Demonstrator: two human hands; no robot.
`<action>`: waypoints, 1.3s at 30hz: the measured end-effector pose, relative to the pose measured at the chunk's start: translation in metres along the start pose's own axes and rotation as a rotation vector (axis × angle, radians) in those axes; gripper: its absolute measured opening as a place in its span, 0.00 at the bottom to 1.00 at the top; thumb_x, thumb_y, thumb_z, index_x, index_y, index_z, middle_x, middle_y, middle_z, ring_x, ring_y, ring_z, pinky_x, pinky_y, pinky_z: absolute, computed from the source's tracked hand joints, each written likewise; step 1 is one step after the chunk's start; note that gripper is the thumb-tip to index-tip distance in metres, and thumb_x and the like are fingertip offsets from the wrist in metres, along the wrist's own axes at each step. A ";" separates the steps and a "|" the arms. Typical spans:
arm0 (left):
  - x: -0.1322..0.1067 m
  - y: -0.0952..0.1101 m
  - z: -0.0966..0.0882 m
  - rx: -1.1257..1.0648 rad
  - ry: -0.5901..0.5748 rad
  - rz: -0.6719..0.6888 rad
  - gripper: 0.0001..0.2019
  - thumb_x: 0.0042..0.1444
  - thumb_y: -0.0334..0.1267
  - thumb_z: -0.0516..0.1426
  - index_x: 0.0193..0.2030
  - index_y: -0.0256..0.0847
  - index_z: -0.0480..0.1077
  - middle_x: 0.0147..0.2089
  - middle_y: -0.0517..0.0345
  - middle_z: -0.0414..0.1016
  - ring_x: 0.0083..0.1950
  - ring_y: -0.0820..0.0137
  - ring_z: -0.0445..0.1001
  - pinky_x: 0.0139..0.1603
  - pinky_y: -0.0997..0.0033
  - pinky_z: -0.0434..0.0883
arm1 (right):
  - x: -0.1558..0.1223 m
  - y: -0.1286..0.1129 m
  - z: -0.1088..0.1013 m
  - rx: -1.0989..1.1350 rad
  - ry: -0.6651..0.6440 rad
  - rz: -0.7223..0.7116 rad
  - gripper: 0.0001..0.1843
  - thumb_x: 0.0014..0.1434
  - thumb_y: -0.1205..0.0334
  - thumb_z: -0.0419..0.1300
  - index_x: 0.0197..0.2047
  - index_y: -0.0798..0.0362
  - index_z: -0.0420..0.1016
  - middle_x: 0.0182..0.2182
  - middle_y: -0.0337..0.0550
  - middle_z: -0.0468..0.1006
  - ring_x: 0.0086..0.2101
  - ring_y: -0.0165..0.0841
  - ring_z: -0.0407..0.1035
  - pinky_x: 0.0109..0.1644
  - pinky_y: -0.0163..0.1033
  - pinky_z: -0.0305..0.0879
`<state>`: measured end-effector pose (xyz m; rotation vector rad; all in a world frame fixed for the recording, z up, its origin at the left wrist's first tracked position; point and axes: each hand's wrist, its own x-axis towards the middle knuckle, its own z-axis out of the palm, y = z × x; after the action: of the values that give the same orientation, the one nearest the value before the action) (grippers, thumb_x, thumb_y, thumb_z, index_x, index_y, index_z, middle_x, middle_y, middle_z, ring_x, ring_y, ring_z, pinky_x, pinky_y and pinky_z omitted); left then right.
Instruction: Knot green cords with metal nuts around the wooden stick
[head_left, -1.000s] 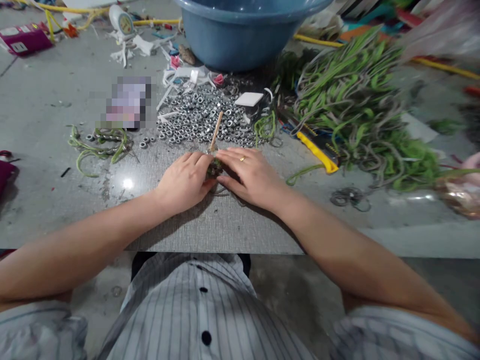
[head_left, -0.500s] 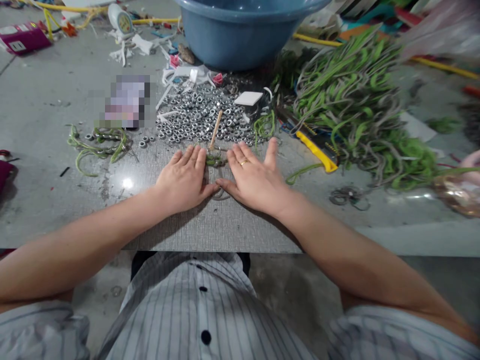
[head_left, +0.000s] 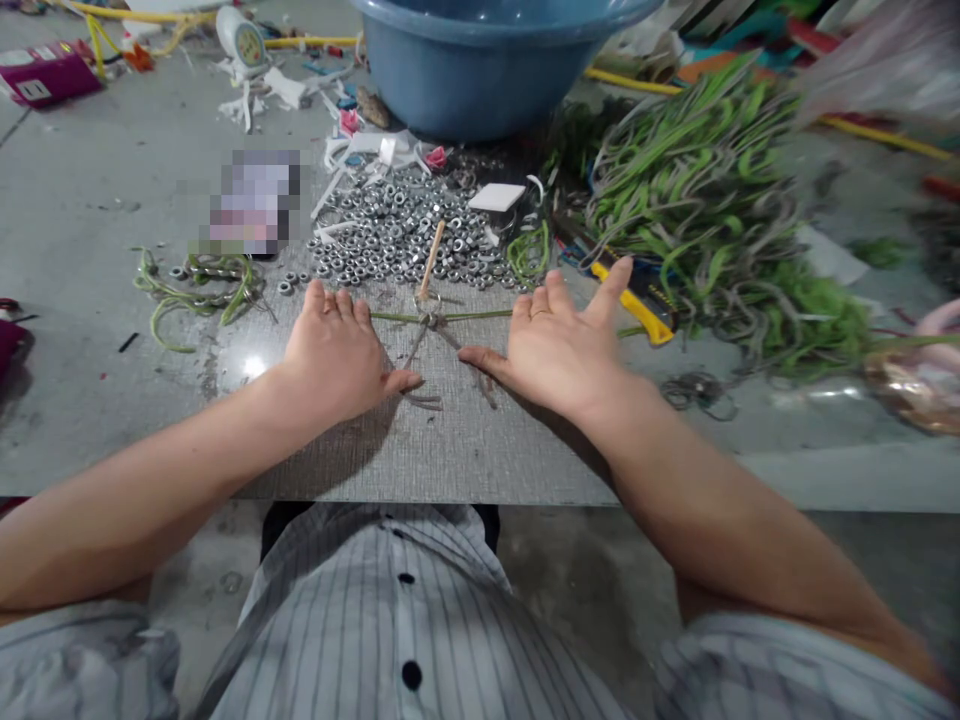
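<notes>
My left hand [head_left: 335, 350] lies flat on the grey table, fingers stretched out, pressing on a green strand [head_left: 397, 317]. My right hand [head_left: 559, 340] is also flat and open a little to the right, pressing the same strand's other side. Between them the green and grey strands cross at a small metal ring [head_left: 429, 320], spread out like a star. A thin wooden stick [head_left: 432, 258] stands up from the ring. Just beyond lies a heap of metal nuts [head_left: 397, 235].
A blue basin [head_left: 480, 60] stands at the back. A big pile of green and grey strands [head_left: 712, 220] fills the right. A yellow utility knife [head_left: 634, 300] lies by my right hand. Strands with nuts [head_left: 199, 285] lie at the left. Another person's hand [head_left: 941, 325] shows at the right edge.
My hands were cupped together over the bundle, then opened flat and slid apart sideways, spreading the strands out from the ring.
</notes>
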<state>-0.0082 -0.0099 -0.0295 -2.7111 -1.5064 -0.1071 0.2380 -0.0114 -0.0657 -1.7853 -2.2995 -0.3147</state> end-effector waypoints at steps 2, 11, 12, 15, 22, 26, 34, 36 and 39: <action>-0.001 0.000 -0.005 -0.003 0.018 0.003 0.39 0.54 0.65 0.54 0.58 0.30 0.67 0.56 0.34 0.71 0.65 0.39 0.62 0.67 0.40 0.47 | 0.001 -0.001 -0.002 -0.003 0.020 -0.009 0.54 0.54 0.21 0.34 0.57 0.57 0.73 0.55 0.63 0.74 0.59 0.65 0.60 0.59 0.82 0.25; 0.022 0.000 -0.019 -0.010 0.100 0.026 0.13 0.61 0.36 0.50 0.47 0.37 0.72 0.47 0.45 0.76 0.52 0.54 0.71 0.54 0.52 0.66 | 0.019 -0.018 -0.017 0.292 0.040 -0.179 0.23 0.68 0.51 0.46 0.53 0.54 0.75 0.51 0.52 0.79 0.48 0.45 0.72 0.53 0.53 0.63; 0.025 -0.003 -0.015 -0.003 0.093 0.026 0.13 0.60 0.34 0.50 0.47 0.36 0.72 0.48 0.43 0.75 0.52 0.53 0.70 0.53 0.52 0.67 | 0.021 -0.021 -0.015 0.326 0.041 -0.200 0.21 0.68 0.53 0.48 0.54 0.55 0.74 0.51 0.53 0.79 0.49 0.45 0.72 0.53 0.52 0.64; 0.033 -0.009 -0.003 -0.055 0.097 0.026 0.13 0.60 0.36 0.51 0.44 0.35 0.73 0.48 0.42 0.74 0.52 0.54 0.69 0.51 0.54 0.68 | 0.025 -0.027 -0.009 0.373 0.050 -0.219 0.18 0.66 0.57 0.51 0.53 0.55 0.74 0.49 0.53 0.79 0.49 0.45 0.71 0.54 0.52 0.65; 0.037 -0.011 0.009 -0.117 0.156 0.128 0.12 0.60 0.31 0.47 0.36 0.38 0.72 0.40 0.48 0.74 0.46 0.60 0.69 0.47 0.60 0.68 | 0.027 -0.028 -0.006 0.368 0.059 -0.247 0.11 0.65 0.63 0.53 0.35 0.53 0.75 0.37 0.50 0.79 0.41 0.42 0.71 0.49 0.47 0.66; 0.034 -0.005 0.005 -0.114 0.130 0.108 0.12 0.60 0.28 0.46 0.38 0.36 0.70 0.36 0.48 0.75 0.43 0.61 0.72 0.46 0.61 0.69 | 0.022 -0.027 -0.010 0.460 0.061 -0.241 0.12 0.67 0.63 0.48 0.38 0.51 0.72 0.37 0.48 0.78 0.41 0.39 0.71 0.46 0.44 0.66; 0.030 0.010 -0.004 -0.120 -0.073 -0.148 0.18 0.63 0.44 0.46 0.51 0.38 0.69 0.33 0.50 0.78 0.36 0.59 0.77 0.37 0.62 0.70 | 0.016 -0.037 -0.020 0.383 -0.139 -0.036 0.15 0.66 0.56 0.49 0.42 0.54 0.73 0.30 0.46 0.80 0.31 0.37 0.72 0.31 0.39 0.54; 0.029 0.010 -0.004 -0.109 -0.072 -0.139 0.19 0.62 0.48 0.47 0.48 0.39 0.72 0.34 0.49 0.78 0.38 0.56 0.78 0.38 0.61 0.71 | 0.016 -0.039 -0.022 0.359 -0.167 -0.022 0.16 0.65 0.51 0.51 0.41 0.53 0.74 0.29 0.45 0.80 0.30 0.37 0.72 0.30 0.38 0.52; 0.029 0.011 -0.005 -0.088 -0.100 -0.139 0.20 0.60 0.49 0.49 0.47 0.39 0.73 0.35 0.48 0.79 0.39 0.55 0.79 0.38 0.61 0.71 | 0.016 -0.042 -0.026 0.321 -0.206 -0.004 0.19 0.61 0.47 0.55 0.42 0.53 0.75 0.29 0.45 0.80 0.31 0.38 0.73 0.30 0.38 0.51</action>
<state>0.0158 0.0086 -0.0220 -2.7140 -1.7583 -0.0433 0.1949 -0.0147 -0.0382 -1.7164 -2.3235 0.2383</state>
